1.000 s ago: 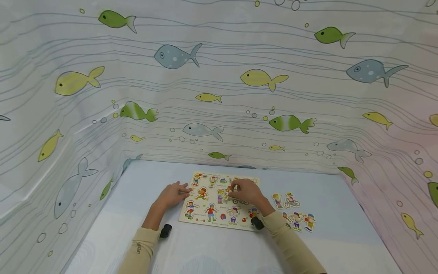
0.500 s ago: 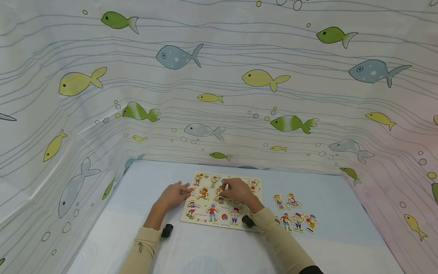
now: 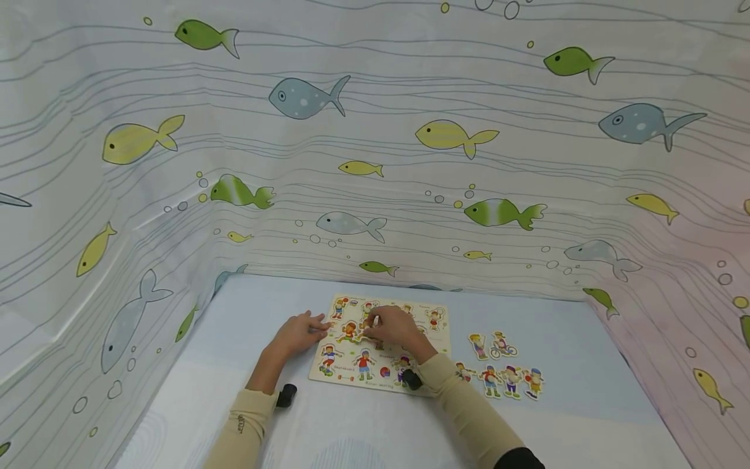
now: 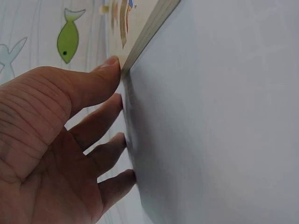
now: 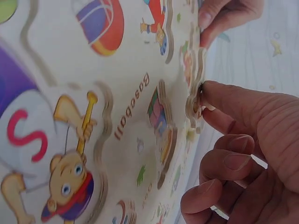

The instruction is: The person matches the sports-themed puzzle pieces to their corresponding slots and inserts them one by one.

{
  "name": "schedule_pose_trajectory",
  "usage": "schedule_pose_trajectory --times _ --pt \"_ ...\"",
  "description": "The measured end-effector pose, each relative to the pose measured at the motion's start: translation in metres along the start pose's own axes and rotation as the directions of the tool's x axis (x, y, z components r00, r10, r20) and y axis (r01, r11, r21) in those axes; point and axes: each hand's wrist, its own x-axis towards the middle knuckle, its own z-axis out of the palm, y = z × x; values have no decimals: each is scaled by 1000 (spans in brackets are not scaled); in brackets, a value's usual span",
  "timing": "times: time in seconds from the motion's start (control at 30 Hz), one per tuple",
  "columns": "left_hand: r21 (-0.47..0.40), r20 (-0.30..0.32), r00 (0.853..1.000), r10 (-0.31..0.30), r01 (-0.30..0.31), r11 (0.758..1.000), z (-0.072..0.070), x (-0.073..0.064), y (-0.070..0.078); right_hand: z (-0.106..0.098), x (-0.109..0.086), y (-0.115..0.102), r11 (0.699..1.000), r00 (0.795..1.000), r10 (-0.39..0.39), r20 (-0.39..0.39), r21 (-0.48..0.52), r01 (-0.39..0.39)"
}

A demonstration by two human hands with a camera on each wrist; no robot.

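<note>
A cream wooden puzzle board (image 3: 347,355) printed with sporting children lies on the table. Its left edge is under my left hand (image 3: 297,333); in the left wrist view the thumb (image 4: 105,81) is at the board's corner edge, with the other fingers reaching down to the table. My right hand (image 3: 395,326) is over the middle of the board. Between its thumb and index finger it pinches a wooden puzzle piece (image 5: 196,91), seen edge-on and tilted in the right wrist view, so its picture is mostly hidden. The baseball-player piece (image 5: 70,158) sits closer to that camera.
Several loose puzzle pieces lie right of the board, among them a cyclist (image 3: 500,345) and a figure in a blue cap (image 3: 534,383). Fish-patterned sheeting (image 3: 351,195) surrounds the pale table (image 3: 293,436). Black wrist cameras (image 3: 286,395) sit at both cuffs.
My right hand has moved left across the board with the pinched puzzle piece, uncovering figures on the board's right side. My left hand stays at the left edge.
</note>
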Motion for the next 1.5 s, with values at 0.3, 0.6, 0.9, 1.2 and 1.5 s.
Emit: schedule_pose_trajectory --times 0.3,0.6,0.9,1.2,1.5 --pt "11 1 1000 -5 5 1000 -1 2 -1 9 7 -14 998 999 30 12 62 -30" --pt "6 -3 1000 6 -6 1000 0 1 -1 16 13 -29 997 997 77 5 3 -77" --pt "-4 -5 1000 14 -14 1000 -1 1 1 21 19 -33 998 999 52 -11 -29 -53" --pt "10 -3 1000 12 -11 1000 1 1 -1 24 18 -37 998 998 58 -15 -13 -58" --pt "15 3 1000 8 -8 1000 1 1 -1 25 18 -39 997 997 79 -9 0 -79"
